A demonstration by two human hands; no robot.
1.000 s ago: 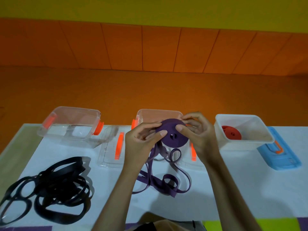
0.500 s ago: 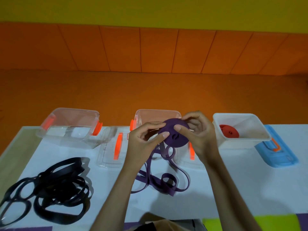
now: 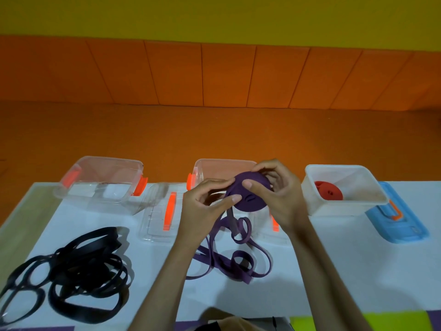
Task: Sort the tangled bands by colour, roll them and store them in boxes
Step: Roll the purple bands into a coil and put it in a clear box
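Taking the flat purple coil of rolled elastic band (image 3: 249,195) as the dial's centre, it is held up just above the white table (image 3: 334,271), in front of the middle clear plastic box with orange latches (image 3: 214,165). The left hand (image 3: 200,211) pinches the coil's edge at 9 o'clock between thumb and fingertips. The right hand (image 3: 284,199) grasps it from 3 o'clock, thumb laid on the near face and fingers curled round the back. The unrolled purple tail (image 3: 229,259) hangs from the coil towards 6 o'clock and lies in loose loops on the table.

At 8 o'clock, well apart, sits the tangled heap of black bands (image 3: 78,266). At 9 o'clock stand a second clear orange-latched box (image 3: 100,185) and, nearer, a clear lid with an orange clip (image 3: 157,218). At 3 o'clock a white plastic tub (image 3: 343,210) holds a rolled red band (image 3: 329,193) (lying against its left wall), with a blue lid (image 3: 396,225) just beside the tub.
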